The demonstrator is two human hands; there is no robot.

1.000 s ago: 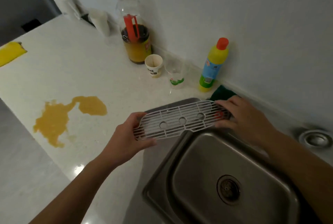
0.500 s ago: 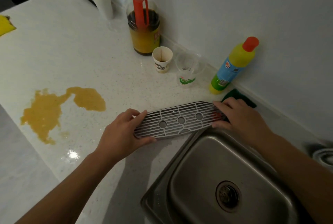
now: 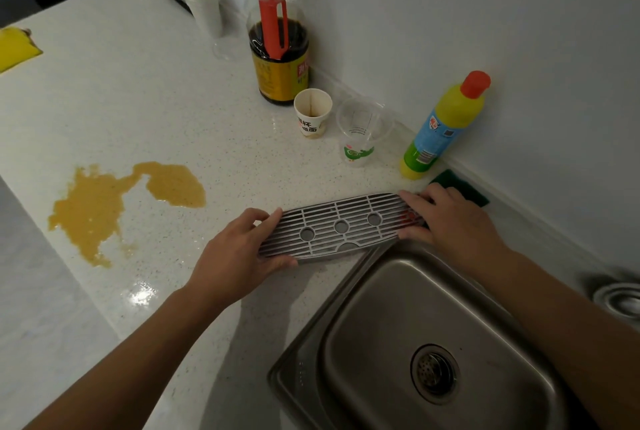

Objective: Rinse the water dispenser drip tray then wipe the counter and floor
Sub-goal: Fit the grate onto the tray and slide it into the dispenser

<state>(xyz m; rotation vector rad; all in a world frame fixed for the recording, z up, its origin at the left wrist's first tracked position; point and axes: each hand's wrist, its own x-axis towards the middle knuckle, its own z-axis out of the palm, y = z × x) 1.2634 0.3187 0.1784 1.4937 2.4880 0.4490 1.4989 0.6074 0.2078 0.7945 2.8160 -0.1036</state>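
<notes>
The grey slatted drip tray (image 3: 341, 225), with three round holes, lies flat at the counter's corner by the steel sink (image 3: 374, 353). My left hand (image 3: 239, 253) grips its left end, thumb underneath and fingers on top. My right hand (image 3: 453, 222) holds its right end. An orange-yellow spill (image 3: 114, 204) spreads over the white speckled counter (image 3: 138, 111) to the left of the tray. A green scouring pad (image 3: 464, 187) lies just behind my right hand against the wall.
Along the wall stand a big soy-sauce bottle (image 3: 277, 45), a stained paper cup (image 3: 312, 113), a clear plastic cup (image 3: 360, 133) and a yellow cleaner bottle (image 3: 443, 128). A yellow cloth (image 3: 14, 49) lies far left. The grey floor (image 3: 38, 319) shows below the counter edge.
The tray has come down from above the sink's corner to rest low on the counter beside it. Both hands stayed on its ends.
</notes>
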